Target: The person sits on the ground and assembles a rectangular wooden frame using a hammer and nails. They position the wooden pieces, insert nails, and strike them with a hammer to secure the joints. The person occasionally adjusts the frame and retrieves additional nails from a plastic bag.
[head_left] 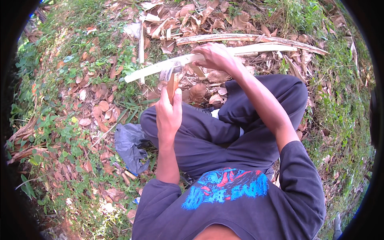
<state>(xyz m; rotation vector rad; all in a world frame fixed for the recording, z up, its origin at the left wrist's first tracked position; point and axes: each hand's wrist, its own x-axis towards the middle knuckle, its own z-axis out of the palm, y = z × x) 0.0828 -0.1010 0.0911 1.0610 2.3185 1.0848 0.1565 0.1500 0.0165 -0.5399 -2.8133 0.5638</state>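
Observation:
My left hand [168, 114] is closed around the brown wooden handle [173, 86] of a tool, its thumb lying along the handle. The tool's greyish head [169, 71] is blurred and meets a long pale wooden strip [148, 71], so its kind is hard to make out. My right hand [216, 58] grips the strip near its middle, with fingers bent over it. The strip runs across in front of my knees, its left end lower than its right. Below my right fingers a short piece of wood [198, 71] shows, partly hidden.
Another long, rough wooden strip [256, 37] lies on the dry leaves beyond. A thin pale stick [141, 52] lies at the far left. By my left knee rests a crumpled dark plastic bag [130, 146]. My crossed legs [204, 138] are close beneath my arms.

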